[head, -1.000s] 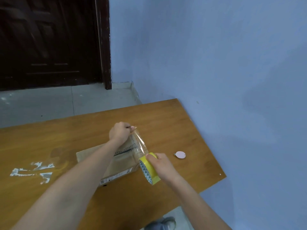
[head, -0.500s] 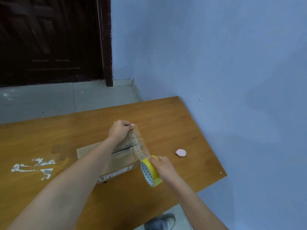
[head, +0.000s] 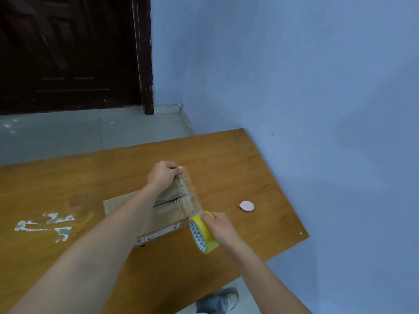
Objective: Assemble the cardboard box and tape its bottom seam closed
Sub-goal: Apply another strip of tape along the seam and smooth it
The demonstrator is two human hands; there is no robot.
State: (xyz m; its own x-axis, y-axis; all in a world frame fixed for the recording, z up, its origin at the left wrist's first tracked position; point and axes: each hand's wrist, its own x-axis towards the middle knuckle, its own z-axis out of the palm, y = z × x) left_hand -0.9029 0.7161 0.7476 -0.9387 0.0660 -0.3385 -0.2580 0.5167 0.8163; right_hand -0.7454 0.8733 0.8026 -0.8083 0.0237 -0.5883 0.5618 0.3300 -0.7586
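Nearest the camera, the right hand (head: 217, 225) curls its fingers round the yellow tape roll (head: 202, 232), held just off the near right corner of the cardboard box (head: 127, 206), which lies on the wooden table (head: 226, 159). A clear strip of tape (head: 188, 193) stretches from the roll across the box up to the left hand (head: 163, 174), whose fingers pinch its far end. Further right, a small pink oval object (head: 247, 205) rests on the table beside the blue wall (head: 294, 75).

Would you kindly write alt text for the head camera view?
A person's left hand pinches the free end of clear packing tape, stretched from a yellow tape roll gripped by the right hand, above a flat brown cardboard box on a wooden table. A small pink oval object lies nearby.
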